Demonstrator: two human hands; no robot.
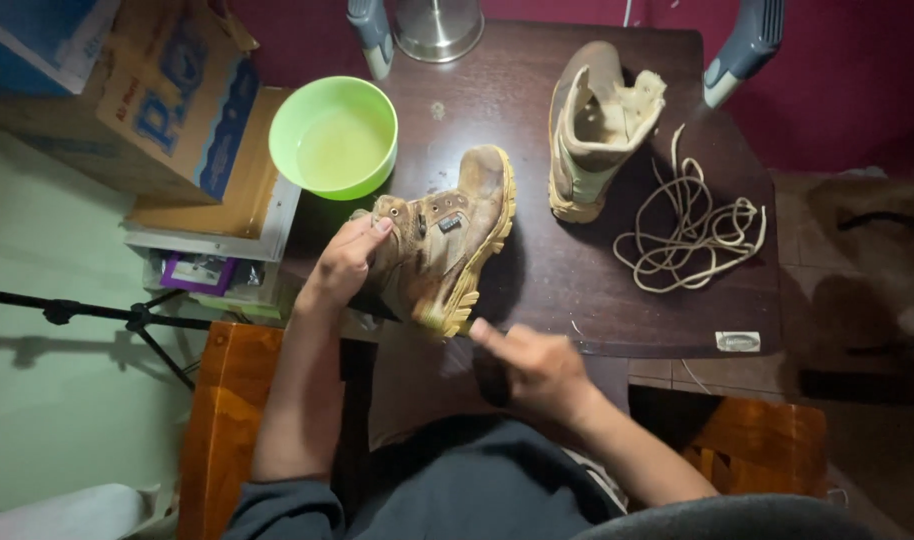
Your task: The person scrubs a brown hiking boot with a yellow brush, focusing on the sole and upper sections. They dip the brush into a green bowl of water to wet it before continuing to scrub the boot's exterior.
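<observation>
Head view, left hand: the left hand (345,262) is closed on the ankle collar of a dirty brown boot (447,240), at the front left edge of the table (617,310); the boot is tilted, its yellow sole turned to the right.
Head view, right hand: the right hand (537,365) is just in front of the table's front edge, near the boot's heel; it is blurred, so I cannot tell if its grip is closed on something small or is empty.
Doing it well: in my judgement the left hand should keep the boot firm and tilted, so that the sole edge stays open to the right hand.
Surface: dark wooden table; a second boot (597,125), paler, stands near the back edge, loose laces (692,235) lie at the right side, a green bowl (334,137) sits at the back left corner.
Room: cardboard boxes (137,95) on the left, dark red wall behind.
</observation>
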